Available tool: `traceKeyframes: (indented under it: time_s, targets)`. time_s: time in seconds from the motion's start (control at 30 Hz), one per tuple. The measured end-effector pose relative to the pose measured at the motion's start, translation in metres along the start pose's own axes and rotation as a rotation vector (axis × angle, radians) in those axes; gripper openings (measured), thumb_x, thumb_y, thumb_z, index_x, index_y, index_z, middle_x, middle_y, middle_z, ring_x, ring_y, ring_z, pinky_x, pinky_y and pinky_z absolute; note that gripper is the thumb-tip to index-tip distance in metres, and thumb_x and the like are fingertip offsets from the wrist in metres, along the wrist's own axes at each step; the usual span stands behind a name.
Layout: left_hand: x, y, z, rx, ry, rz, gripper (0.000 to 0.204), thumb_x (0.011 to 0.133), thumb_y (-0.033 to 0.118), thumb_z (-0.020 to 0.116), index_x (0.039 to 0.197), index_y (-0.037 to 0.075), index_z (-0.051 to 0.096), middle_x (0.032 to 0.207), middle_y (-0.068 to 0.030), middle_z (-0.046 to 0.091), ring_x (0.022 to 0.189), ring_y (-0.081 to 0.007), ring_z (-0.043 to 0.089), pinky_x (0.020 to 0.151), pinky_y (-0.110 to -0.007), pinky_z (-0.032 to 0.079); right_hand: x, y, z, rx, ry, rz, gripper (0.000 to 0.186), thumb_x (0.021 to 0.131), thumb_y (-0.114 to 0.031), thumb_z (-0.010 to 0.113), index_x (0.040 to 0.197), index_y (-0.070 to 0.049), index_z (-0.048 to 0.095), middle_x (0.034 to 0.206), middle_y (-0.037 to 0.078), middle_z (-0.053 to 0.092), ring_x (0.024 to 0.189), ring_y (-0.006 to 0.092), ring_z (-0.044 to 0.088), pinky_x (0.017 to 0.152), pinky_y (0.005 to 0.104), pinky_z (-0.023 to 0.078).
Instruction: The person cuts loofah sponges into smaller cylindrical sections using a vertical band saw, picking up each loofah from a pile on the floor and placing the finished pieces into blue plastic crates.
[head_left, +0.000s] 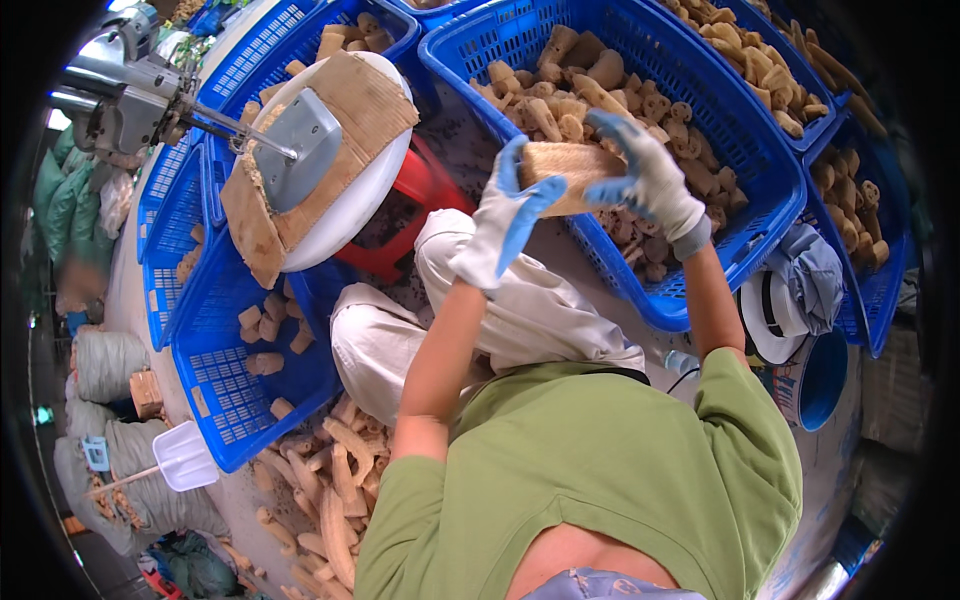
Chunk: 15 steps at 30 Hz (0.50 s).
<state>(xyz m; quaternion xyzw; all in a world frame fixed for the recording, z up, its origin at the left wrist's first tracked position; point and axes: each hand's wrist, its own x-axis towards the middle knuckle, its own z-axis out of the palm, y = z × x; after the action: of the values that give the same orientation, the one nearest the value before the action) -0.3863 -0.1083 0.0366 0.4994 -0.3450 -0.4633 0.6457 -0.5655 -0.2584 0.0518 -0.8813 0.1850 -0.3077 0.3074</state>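
Observation:
My left hand (510, 215) and my right hand (640, 180), in white and blue gloves, hold a tan, fibrous cylinder (568, 168), like a loofah piece, horizontally at its two ends, fingers curved round it. It is over the near left side of a large blue basket (735, 290) full of loofah pieces (560, 115). At the upper left is a cutting machine (120, 85) with a thin blade, a metal plate (298, 140), worn cardboard and a round white top (355, 210).
A red stool (405, 190) stands below the machine's top. More blue baskets (220, 410) surround me. Long loofahs (335, 510) lie piled at lower left beside a white scoop (183, 455) and sacks (110, 365). At right are a hat (770, 320) and a bucket (810, 385).

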Motion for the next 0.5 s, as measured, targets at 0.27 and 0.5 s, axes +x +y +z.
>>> traceKeyframes:
  time_s: [0.27, 0.5]
  targets:
    - [-0.062, 0.053, -0.083, 0.004, 0.13, 0.259, 0.079, 0.085, -0.003, 0.07, 0.154, 0.012, 0.033, 0.138, -0.0062, 0.051, 0.128, -0.0178, 0.05, 0.11, -0.033, 0.043, -0.007, 0.159, -0.007, -0.815, -0.433, 0.568, 0.074, 0.075, -0.049, 0.082, 0.132, -0.006, 0.062, 0.121, 0.017, 0.069, 0.106, 0.0346, 0.068, 0.089, 0.0384, 0.054]
    - [-0.093, 0.093, -0.134, 0.063, 0.283, 0.307, 0.072, 0.086, -0.011, 0.057, 0.151, 0.012, 0.037, 0.137, -0.0039, 0.054, 0.129, -0.0161, 0.051, 0.11, -0.03, 0.042, 0.089, -0.037, 0.078, 0.942, -0.29, 0.17, 0.075, 0.08, -0.023, 0.084, 0.145, -0.008, 0.049, 0.146, 0.014, 0.051, 0.116, 0.0234, 0.062, 0.091, 0.0331, 0.057]
